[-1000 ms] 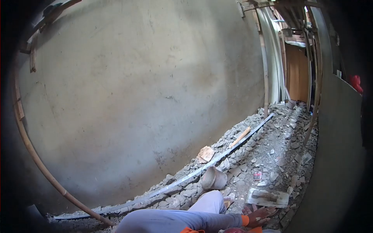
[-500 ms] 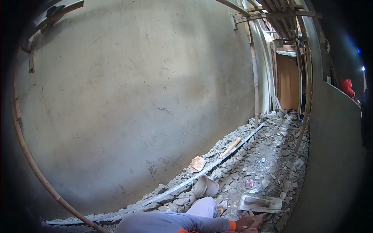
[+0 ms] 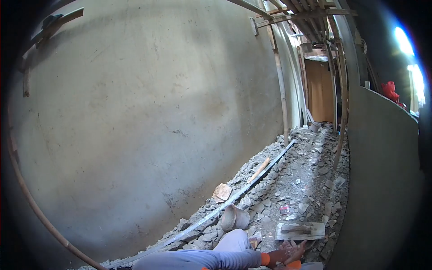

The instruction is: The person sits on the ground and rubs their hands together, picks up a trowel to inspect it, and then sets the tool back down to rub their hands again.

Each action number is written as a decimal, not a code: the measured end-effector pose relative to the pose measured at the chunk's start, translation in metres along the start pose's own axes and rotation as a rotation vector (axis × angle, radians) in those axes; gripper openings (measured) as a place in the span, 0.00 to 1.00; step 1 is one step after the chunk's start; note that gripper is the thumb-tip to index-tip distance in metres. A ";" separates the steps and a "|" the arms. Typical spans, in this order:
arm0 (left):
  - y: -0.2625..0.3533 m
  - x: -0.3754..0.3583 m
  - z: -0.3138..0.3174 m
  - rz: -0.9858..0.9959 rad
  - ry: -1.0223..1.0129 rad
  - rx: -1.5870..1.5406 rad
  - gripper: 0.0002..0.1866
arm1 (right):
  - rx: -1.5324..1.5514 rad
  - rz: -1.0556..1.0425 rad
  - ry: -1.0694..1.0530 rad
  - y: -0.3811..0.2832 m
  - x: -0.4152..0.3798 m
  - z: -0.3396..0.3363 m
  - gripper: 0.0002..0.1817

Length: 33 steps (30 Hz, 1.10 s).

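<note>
Low in the view, my two hands are close together over the rubble, both in orange cuffs. My left hand (image 3: 280,256) reaches in from the left with its fingers stretched out. My right hand (image 3: 295,255) is against it, its fingers extended up and to the right; part of it is hidden by the overlap. Just beyond the fingertips lies a plastering trowel (image 3: 300,230), a pale flat plate with a handle on top. No tool shows in either hand. My grey-clad knee (image 3: 234,240) is left of them.
A tipped bucket (image 3: 235,218) rests on broken rubble. A long metal straightedge (image 3: 207,219) runs beside the plastered wall (image 3: 148,112), with a wooden piece (image 3: 258,170) and a flat stone slab (image 3: 222,192) nearby. A bamboo pole (image 3: 281,85) stands farther back. A low wall (image 3: 382,180) borders the right.
The view has turned slightly right, so the scene sits farther left. My hands have shifted against each other, and the fingers show more spread. The trowel appears to lie where it was.
</note>
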State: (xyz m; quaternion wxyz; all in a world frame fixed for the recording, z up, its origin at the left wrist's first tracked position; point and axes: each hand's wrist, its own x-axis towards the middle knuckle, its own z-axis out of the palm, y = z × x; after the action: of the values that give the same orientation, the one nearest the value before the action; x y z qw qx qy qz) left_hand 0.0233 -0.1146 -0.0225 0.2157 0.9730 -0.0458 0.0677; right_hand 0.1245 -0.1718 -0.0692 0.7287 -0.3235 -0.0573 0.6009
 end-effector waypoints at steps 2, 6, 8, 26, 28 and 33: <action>-0.002 -0.003 -0.002 0.019 0.004 0.061 0.41 | -0.007 -0.001 -0.007 0.003 0.000 -0.002 0.42; -0.006 -0.016 -0.011 0.060 0.043 0.230 0.41 | -0.024 -0.005 -0.020 0.007 -0.006 -0.004 0.41; -0.004 -0.019 -0.022 0.016 0.015 0.251 0.39 | -0.042 -0.003 -0.024 0.009 -0.005 -0.005 0.41; -0.037 -0.003 -0.006 -0.129 -0.231 -0.046 0.29 | -0.126 0.059 -0.056 0.013 0.001 0.012 0.38; -0.040 -0.001 -0.003 -0.133 -0.234 -0.053 0.29 | -0.126 0.061 -0.057 0.013 0.000 0.011 0.38; -0.043 0.002 -0.003 -0.142 -0.241 -0.076 0.27 | -0.128 0.069 -0.057 0.013 0.003 0.011 0.38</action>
State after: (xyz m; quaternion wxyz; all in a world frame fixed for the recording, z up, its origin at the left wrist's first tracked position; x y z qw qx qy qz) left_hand 0.0298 -0.0743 -0.0377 0.2497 0.9660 -0.0050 -0.0671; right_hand 0.1096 -0.1640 -0.0685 0.6833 -0.3540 -0.1054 0.6299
